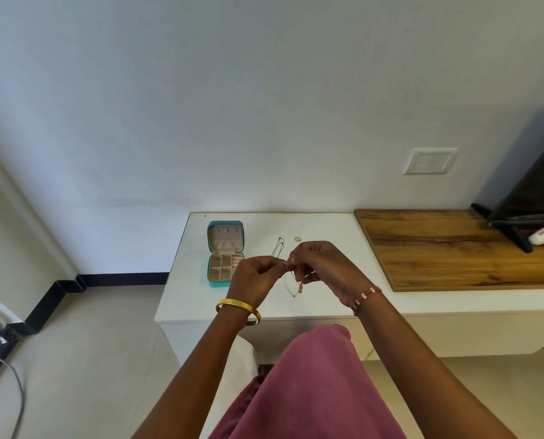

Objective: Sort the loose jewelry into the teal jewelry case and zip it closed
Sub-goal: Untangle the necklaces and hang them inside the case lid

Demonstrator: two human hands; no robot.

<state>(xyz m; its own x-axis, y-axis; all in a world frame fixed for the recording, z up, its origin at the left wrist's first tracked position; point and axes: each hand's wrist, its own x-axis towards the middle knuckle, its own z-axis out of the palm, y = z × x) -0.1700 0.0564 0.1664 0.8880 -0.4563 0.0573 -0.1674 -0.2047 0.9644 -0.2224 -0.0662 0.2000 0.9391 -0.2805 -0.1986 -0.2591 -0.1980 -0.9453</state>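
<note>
Both hands meet above the white bench (201, 299), working a thin gold chain necklace (293, 285) pinched between them. The left hand (256, 280) has its fingers (277, 267) closed on the chain's upper end; the right hand (324, 267) has its fingertips drawn together on the same spot, and the rest of the chain dangles below them (it looks kinked or tangled, though too fine to be sure). To do this well, likely tease the loops apart gently rather than pull. Left of the fingers, the open teal zip-around jewelry case with beige compartments (225, 253) lies on the bench. Just beyond the fingers lie a silvery chain (278, 248) and a small gold ring (297, 238).
</note>
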